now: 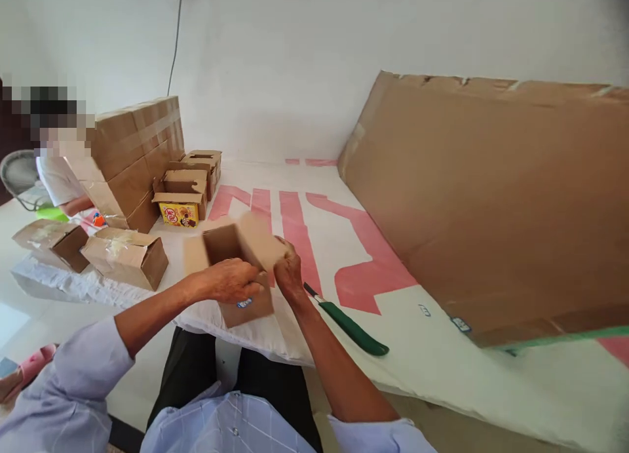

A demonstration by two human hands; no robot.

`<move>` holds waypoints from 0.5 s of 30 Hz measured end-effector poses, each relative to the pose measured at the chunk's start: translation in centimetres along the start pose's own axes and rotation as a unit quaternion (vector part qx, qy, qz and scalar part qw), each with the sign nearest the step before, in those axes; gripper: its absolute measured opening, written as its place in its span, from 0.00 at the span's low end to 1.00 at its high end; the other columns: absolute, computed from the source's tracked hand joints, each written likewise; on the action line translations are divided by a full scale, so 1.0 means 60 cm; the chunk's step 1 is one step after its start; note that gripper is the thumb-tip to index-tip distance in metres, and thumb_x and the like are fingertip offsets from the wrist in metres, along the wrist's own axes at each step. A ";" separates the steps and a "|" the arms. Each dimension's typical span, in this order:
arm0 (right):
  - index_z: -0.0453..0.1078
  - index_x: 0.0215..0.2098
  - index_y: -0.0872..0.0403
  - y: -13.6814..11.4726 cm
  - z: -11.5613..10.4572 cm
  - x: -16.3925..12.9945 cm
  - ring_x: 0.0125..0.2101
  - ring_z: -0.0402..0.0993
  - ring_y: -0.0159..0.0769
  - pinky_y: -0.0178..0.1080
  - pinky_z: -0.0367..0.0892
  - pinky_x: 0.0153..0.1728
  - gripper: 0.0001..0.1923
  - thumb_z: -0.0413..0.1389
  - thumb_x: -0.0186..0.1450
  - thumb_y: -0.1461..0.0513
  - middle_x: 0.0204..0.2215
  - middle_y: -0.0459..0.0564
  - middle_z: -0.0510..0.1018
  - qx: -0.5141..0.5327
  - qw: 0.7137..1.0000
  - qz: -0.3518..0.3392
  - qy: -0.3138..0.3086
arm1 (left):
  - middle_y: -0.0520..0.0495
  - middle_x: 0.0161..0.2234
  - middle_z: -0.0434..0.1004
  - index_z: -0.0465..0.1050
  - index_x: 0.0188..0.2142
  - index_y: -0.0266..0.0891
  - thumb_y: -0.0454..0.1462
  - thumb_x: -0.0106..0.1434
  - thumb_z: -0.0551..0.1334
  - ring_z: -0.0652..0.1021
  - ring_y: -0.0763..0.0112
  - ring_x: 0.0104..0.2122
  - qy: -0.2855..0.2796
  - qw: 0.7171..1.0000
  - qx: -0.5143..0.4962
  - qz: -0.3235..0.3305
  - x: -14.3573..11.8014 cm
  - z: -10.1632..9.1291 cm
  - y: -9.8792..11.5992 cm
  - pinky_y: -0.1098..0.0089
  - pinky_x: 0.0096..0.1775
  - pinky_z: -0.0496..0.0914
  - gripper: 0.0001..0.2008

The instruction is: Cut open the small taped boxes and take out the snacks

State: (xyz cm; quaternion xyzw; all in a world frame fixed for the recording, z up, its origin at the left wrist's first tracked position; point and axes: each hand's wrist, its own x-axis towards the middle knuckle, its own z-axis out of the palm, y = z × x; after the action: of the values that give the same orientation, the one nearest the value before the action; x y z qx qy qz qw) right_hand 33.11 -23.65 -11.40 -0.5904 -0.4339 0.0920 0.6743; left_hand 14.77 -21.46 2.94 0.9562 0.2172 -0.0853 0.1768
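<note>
While both hands work at its open top, the box (243,276) sits at the near edge of the white sheet (442,348), a small brown carton with plain inner walls and a small blue-and-white mark low on its near face. Its raised flap is smeared by motion, so the flap's outline is hard to make out.

Far left, a co-worker (56,171) is only partly in view, cut off by the picture's edge and by a stack (137,158) of taped cartons. Two closed cartons (93,250) lie on the sheet in front of that stack. Just right of the stack stand open cartons, one with a yellow printed face (179,214) whose print is too small to read.

Left hand (230,279): fingers curled over the box's near rim, gripping it. Right hand (289,269): closed on the box's right flap; the fingertips are hidden behind the cardboard.

Right of the box, a green-handled knife (351,325) lies on the sheet, its blade partly hidden by the right wrist. Pink lettering (314,230) on the sheet is partly covered. Far right, a large cardboard slab (491,204) leans against the wall, cut off by the picture's edge.
</note>
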 end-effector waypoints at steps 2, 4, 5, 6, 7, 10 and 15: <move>0.76 0.50 0.56 -0.024 -0.006 -0.032 0.49 0.76 0.47 0.52 0.73 0.51 0.19 0.51 0.72 0.53 0.47 0.59 0.79 -0.015 0.999 -0.009 0.044 | 0.39 0.34 0.80 0.76 0.34 0.36 0.39 0.71 0.55 0.81 0.54 0.38 0.039 0.997 -0.003 -0.061 -0.006 0.002 -0.017 0.62 0.43 0.71 0.14; 0.77 0.50 0.53 -0.049 -0.013 -0.082 0.48 0.77 0.45 0.50 0.74 0.50 0.15 0.51 0.74 0.56 0.46 0.57 0.79 -0.031 0.998 -0.049 0.040 | 0.43 0.31 0.78 0.73 0.31 0.38 0.42 0.71 0.55 0.79 0.58 0.36 0.064 0.992 -0.050 -0.093 -0.011 0.000 -0.033 0.64 0.40 0.70 0.15; 0.77 0.51 0.52 -0.060 -0.014 -0.108 0.47 0.77 0.45 0.49 0.75 0.49 0.14 0.52 0.74 0.58 0.45 0.56 0.79 -0.030 0.997 -0.072 0.014 | 0.44 0.31 0.77 0.72 0.31 0.38 0.43 0.72 0.54 0.77 0.60 0.35 0.070 0.990 -0.079 -0.095 -0.012 -0.002 -0.039 0.65 0.38 0.69 0.17; 0.77 0.52 0.51 -0.069 -0.013 -0.132 0.46 0.77 0.44 0.49 0.76 0.49 0.14 0.53 0.74 0.60 0.45 0.55 0.79 -0.026 0.995 -0.094 -0.016 | 0.46 0.30 0.77 0.72 0.31 0.38 0.44 0.72 0.53 0.76 0.62 0.34 0.073 0.988 -0.103 -0.091 -0.013 -0.005 -0.043 0.66 0.38 0.69 0.18; 0.77 0.53 0.51 -0.077 -0.010 -0.151 0.46 0.78 0.44 0.49 0.77 0.48 0.14 0.53 0.73 0.61 0.44 0.55 0.79 -0.022 0.993 -0.111 -0.038 | 0.47 0.30 0.76 0.71 0.31 0.38 0.45 0.73 0.52 0.75 0.63 0.34 0.076 0.986 -0.121 -0.084 -0.013 -0.008 -0.045 0.67 0.37 0.68 0.18; 0.76 0.57 0.50 -0.088 0.004 -0.176 0.47 0.79 0.45 0.50 0.78 0.49 0.18 0.53 0.73 0.64 0.45 0.56 0.79 -0.020 0.989 -0.133 -0.057 | 0.49 0.29 0.74 0.69 0.29 0.39 0.45 0.73 0.51 0.73 0.66 0.33 0.077 0.985 -0.141 -0.062 -0.009 -0.016 -0.042 0.68 0.37 0.67 0.19; 0.74 0.61 0.51 -0.092 0.023 -0.162 0.49 0.78 0.46 0.51 0.78 0.52 0.20 0.51 0.74 0.64 0.48 0.58 0.79 -0.016 0.987 -0.145 -0.064 | 0.51 0.28 0.71 0.66 0.28 0.39 0.45 0.72 0.51 0.70 0.69 0.30 0.063 0.985 -0.152 -0.051 0.001 -0.027 -0.029 0.69 0.34 0.66 0.19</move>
State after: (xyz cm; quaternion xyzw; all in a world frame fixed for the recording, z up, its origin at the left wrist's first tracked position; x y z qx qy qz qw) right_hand 24.11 -30.44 -11.33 -0.5249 -0.5586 0.0242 0.6418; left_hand 14.17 -19.39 3.89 0.9091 0.2872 -0.0002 0.3018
